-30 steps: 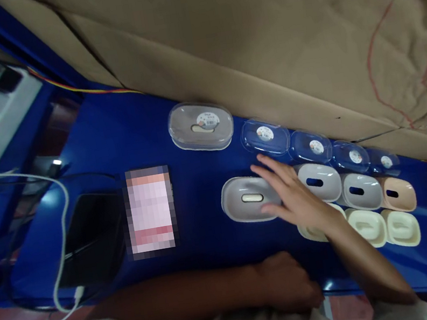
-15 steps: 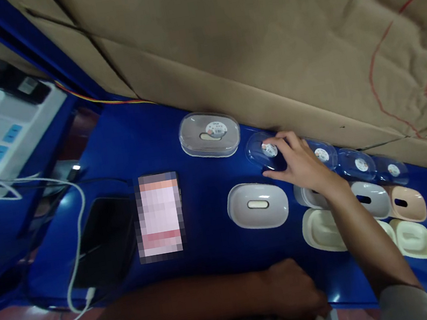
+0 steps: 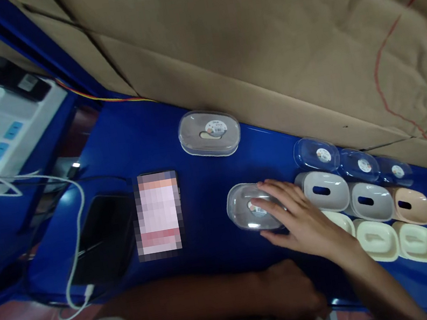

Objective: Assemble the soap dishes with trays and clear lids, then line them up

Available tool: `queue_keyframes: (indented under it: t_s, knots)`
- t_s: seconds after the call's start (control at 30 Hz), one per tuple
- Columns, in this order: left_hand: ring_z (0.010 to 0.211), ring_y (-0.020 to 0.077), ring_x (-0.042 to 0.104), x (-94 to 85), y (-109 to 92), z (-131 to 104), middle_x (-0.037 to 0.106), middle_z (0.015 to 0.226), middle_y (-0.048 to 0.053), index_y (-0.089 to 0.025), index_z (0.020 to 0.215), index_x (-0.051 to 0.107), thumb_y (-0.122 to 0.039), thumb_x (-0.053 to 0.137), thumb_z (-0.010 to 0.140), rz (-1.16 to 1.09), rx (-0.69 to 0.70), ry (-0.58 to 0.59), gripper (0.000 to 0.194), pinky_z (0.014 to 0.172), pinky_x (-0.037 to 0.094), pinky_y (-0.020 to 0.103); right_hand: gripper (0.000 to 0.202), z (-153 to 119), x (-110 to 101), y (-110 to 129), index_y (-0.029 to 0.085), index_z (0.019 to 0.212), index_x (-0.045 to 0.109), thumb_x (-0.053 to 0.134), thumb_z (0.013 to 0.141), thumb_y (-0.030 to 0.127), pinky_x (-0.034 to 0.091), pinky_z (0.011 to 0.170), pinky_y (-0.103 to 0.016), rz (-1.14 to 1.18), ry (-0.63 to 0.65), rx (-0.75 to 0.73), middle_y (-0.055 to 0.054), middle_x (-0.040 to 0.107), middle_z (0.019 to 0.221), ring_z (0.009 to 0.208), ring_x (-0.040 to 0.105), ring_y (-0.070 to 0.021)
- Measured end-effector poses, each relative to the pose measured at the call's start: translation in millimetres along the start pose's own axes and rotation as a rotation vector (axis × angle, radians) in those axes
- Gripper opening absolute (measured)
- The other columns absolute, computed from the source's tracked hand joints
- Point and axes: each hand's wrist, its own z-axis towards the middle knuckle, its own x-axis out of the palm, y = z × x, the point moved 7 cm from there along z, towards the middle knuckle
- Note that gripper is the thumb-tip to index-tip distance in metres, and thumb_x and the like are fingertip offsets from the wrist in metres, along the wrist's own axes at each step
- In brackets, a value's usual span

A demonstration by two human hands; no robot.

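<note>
My right hand (image 3: 299,219) has its thumb and fingers around the edges of a clear plastic lid (image 3: 241,205) with a round label. The lid lies over a grey soap dish (image 3: 232,219), whose pale insert is hidden by the lid and fingers. My left hand (image 3: 295,285) is a closed fist by the table's front edge, with no object showing in it. Farther back sits a lidded soap dish (image 3: 194,141). To the right are spare clear lids (image 3: 307,158), slotted outer dishes (image 3: 333,203) in grey and peach, and cream inner trays (image 3: 380,252).
Left on the blue table (image 3: 198,195) lie a phone (image 3: 159,212) with a blurred screen and a black device (image 3: 104,238) with a white cable. A white power strip (image 3: 29,133) is at far left. A brown paper-covered panel (image 3: 245,56) rises behind the table.
My right hand has brought the nearest clear lid from the back row forward and left onto the grey soap dish. My left fist has stayed in place.
</note>
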Motion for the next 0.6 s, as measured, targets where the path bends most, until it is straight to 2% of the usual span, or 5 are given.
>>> queue_keyframes:
  t_s: [0.2,0.37,0.5,0.6]
  knots:
    - [0.072,0.0190,0.078,2.4,0,0,0.079,0.079,-0.005,-0.027,0.095,0.076,-0.041,0.077,0.096,0.034,0.015,-0.101,0.013,0.046,0.048,0.034,0.062,4,13,-2,0.021,0.153,0.053,0.071,0.095,0.029,0.048,0.119,-0.061,0.016,-0.052,0.007,-0.017,0.051,0.163,0.153,0.045,-0.0379]
    - [0.074,0.0188,0.078,6.0,1,2,0.080,0.081,-0.005,-0.028,0.096,0.076,-0.043,0.075,0.098,0.013,0.029,-0.082,0.014,0.046,0.046,0.034,0.061,3,20,-3,0.020,0.153,0.053,0.071,0.096,0.034,0.046,0.119,-0.062,-0.092,-0.098,-0.019,-0.018,0.052,0.162,0.152,0.045,-0.0399]
    - [0.072,0.0187,0.078,5.6,1,3,0.078,0.077,-0.005,-0.028,0.092,0.074,-0.045,0.070,0.101,0.026,0.005,-0.072,0.019,0.044,0.041,0.034,0.060,8,11,-18,0.023,0.160,0.046,0.063,0.104,0.038,0.037,0.125,-0.063,-0.191,-0.079,0.045,-0.017,0.045,0.169,0.159,0.037,-0.0388]
    - [0.069,0.0182,0.077,6.3,1,2,0.078,0.077,-0.006,-0.028,0.090,0.073,-0.043,0.072,0.099,0.032,-0.004,-0.082,0.018,0.042,0.036,0.034,0.060,17,-3,-37,0.025,0.163,0.043,0.059,0.108,0.039,0.033,0.126,-0.064,-0.264,-0.115,0.114,-0.017,0.043,0.171,0.158,0.038,-0.0388]
